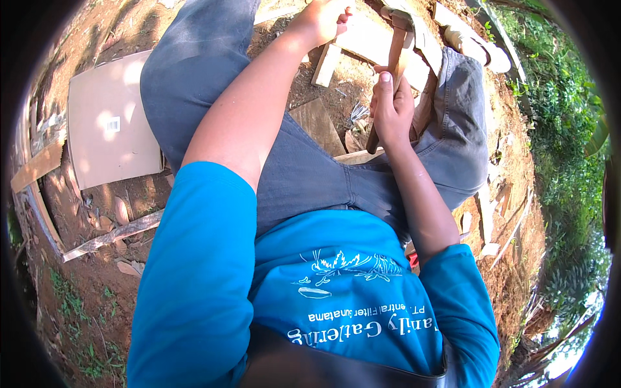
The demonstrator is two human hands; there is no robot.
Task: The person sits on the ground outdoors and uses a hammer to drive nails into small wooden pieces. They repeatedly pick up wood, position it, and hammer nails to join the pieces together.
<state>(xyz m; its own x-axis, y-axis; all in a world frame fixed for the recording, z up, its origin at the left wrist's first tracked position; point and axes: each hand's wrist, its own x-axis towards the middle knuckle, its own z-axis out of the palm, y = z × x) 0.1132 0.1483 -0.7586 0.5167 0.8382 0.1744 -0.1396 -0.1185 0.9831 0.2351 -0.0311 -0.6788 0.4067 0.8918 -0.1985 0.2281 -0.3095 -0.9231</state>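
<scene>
My right hand (392,113) is wrapped round the handle of a hammer (397,48), held upright between my knees with its head toward the top of the view. The thumb lies along the handle. My left hand (318,22) is at the upper edge beside a pale wooden board (367,40). Its fingers are curled closed, and what they hold, if anything, cannot be made out. A short wooden piece (326,64) sticks out from under the board. Below it, on the ground, lies a small heap of thin grey pieces that look like nails (358,114).
My bent legs in dark trousers (213,71) frame the work spot. A flat cardboard sheet (110,145) lies to the left, with wooden strips (113,236) near it. A brown board (318,126) rests between my legs. Green plants (563,142) grow along the right.
</scene>
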